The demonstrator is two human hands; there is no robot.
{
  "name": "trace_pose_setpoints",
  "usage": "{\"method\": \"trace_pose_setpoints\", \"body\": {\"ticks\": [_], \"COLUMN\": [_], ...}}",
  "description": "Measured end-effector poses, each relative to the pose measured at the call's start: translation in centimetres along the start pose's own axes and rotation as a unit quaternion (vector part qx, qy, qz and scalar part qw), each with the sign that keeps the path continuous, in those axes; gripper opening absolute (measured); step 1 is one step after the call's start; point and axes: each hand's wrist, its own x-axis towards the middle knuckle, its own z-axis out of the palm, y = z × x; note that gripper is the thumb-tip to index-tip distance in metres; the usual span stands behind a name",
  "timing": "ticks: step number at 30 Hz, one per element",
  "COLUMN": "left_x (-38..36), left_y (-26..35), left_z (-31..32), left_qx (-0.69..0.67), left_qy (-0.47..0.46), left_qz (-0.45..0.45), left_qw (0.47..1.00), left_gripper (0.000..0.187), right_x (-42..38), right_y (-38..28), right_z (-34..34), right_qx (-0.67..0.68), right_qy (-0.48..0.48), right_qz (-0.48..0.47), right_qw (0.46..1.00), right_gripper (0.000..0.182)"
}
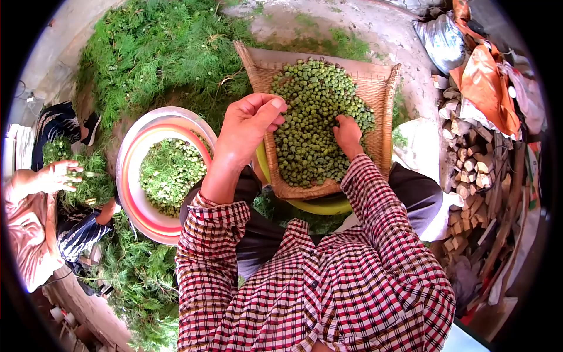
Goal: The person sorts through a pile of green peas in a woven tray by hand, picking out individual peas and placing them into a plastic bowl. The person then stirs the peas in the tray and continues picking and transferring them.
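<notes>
A woven wicker scoop basket [388, 126] rests across my knees, over a yellow basin [322, 206]. In it lies a broad heap of small round green cones or berries [311, 141]. My left hand [249, 126] is raised over the basket's left edge, thumb and fingertips pressed together; anything between them is too small to make out. Low over the right side of the heap, my right hand [348, 135] touches the green pieces with curled fingers. Its fingertips are partly hidden, so I cannot see what they pinch.
At left stands a metal basin [132, 141] with a red-rimmed bowl [149, 220] of green sprigs and cones. Feathery green branches [164, 47] cover the floor. Another person's hand [57, 176] holds sprigs at far left. Firewood [469, 170] and bags [489, 82] line the right.
</notes>
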Motion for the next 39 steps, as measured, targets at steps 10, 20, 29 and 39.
{"method": "trace_pose_setpoints", "body": {"ticks": [10, 20, 29, 39], "left_x": [0.4, 0.7, 0.2, 0.8], "left_y": [-1.5, -5.3, -4.1, -1.7], "left_z": [0.6, 4.1, 2.4, -1.4], "left_qx": [0.026, 0.010, 0.003, -0.218], "left_qy": [-0.008, -0.127, -0.071, 0.019], "left_qz": [-0.009, -0.104, -0.099, -0.027], "left_qw": [1.000, 0.986, 0.992, 0.975], "left_gripper": [0.024, 0.022, 0.010, 0.011], "right_x": [-1.8, -6.9, -3.9, 2.7], "right_y": [0.7, -8.4, -5.0, -7.3], "right_z": [-3.1, -12.2, -9.6, -2.3], "right_qx": [0.473, 0.623, 0.740, 0.521], "right_qy": [-0.081, -0.154, -0.206, -0.176], "right_qz": [0.080, -0.111, 0.075, 0.023], "right_qw": [0.874, 0.759, 0.636, 0.835], "right_gripper": [0.012, 0.009, 0.009, 0.016]}}
